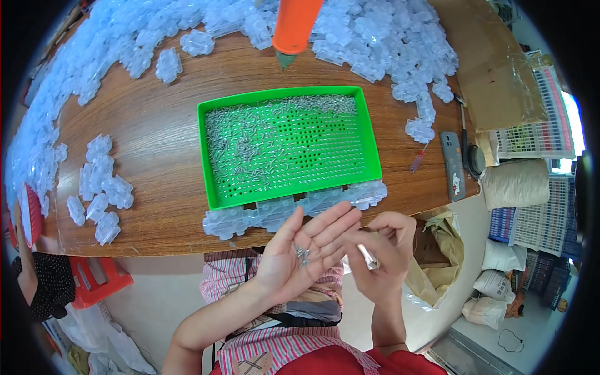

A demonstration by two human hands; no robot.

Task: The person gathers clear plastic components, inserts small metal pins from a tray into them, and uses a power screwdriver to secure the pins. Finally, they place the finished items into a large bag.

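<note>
Palm up and fingers stretched out, my left hand (294,253) is open, with several small silver screws (303,255) lying on its palm. Close against its fingertips is my right hand (384,253), its fingers curled together; whatever they may pinch is hidden. Just beyond both hands sits a green perforated tray (203,156). Loose screws (247,150) are heaped on its left and far sides, while rows of them stand in holes toward the right and front. Clear plastic housings (284,207) line the tray's near edge.
An orange tool (297,28) with a dark tip hangs beyond the tray. Clear plastic parts (375,37) pile along the far edge; a small group (103,181) lies left. Right are a red-handled screwdriver (417,161), a grey phone (452,165) and a cardboard box (494,69).
</note>
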